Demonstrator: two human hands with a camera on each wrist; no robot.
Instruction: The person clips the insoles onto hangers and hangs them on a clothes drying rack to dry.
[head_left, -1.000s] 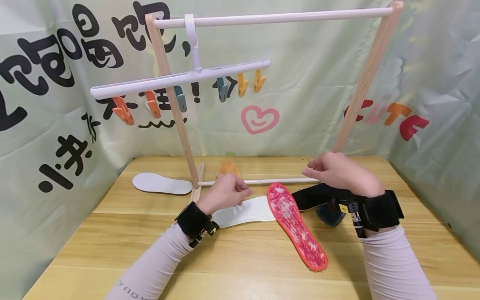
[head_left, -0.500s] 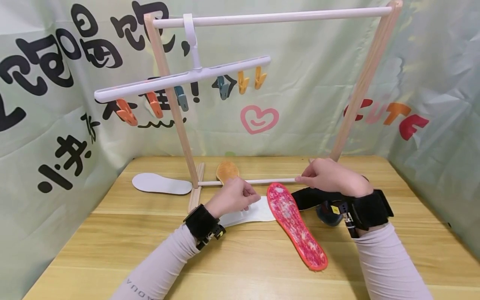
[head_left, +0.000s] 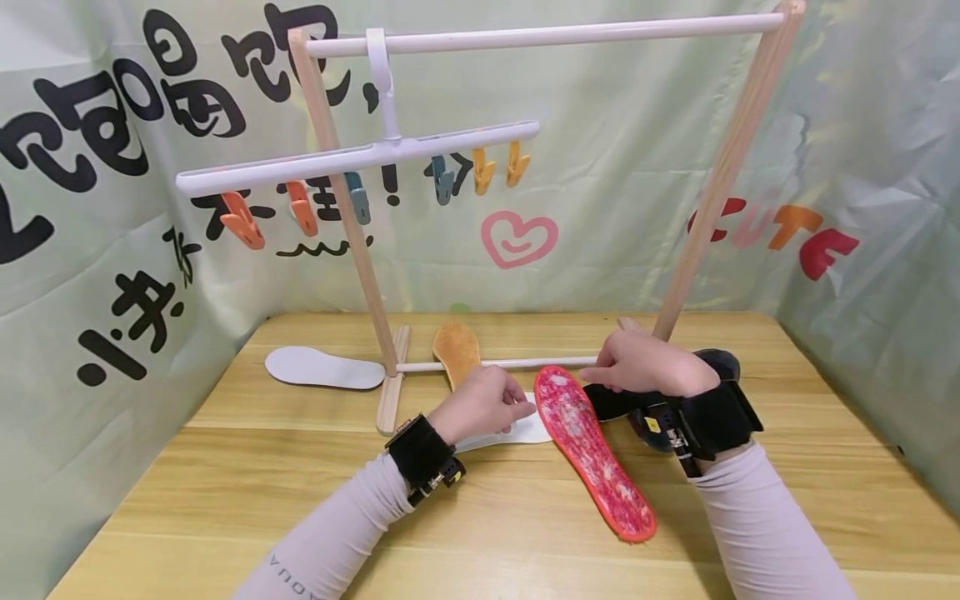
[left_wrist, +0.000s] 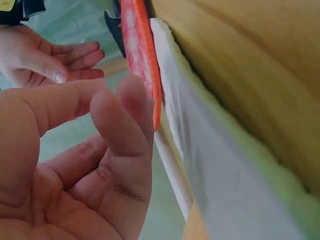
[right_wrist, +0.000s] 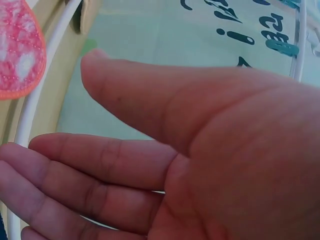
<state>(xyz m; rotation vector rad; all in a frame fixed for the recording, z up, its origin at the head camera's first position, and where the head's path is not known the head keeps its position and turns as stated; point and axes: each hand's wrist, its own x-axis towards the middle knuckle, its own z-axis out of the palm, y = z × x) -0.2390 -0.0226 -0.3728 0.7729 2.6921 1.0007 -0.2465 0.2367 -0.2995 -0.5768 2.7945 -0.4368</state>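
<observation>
A red-and-white patterned insole with an orange-red edge lies slantwise in the middle of the table, one end over a white insole. Above the white insole is my left hand, loosely bent and holding nothing; it covers part of that insole. My right hand hovers right of the red insole's top end, over a black insole. In the right wrist view, the thumb stands apart from the loosely extended fingers, with nothing between them. A tan insole lies behind my left hand.
A wooden rack stands behind the insoles, with a low white bar across its foot. A hanger with several coloured clips hangs from its top bar. Another white insole lies at left, a dark insole at right.
My left hand has shifted right along the white insole, uncovering more of the tan one. My right hand has moved left and down toward the red insole. The hanger sways slightly.
</observation>
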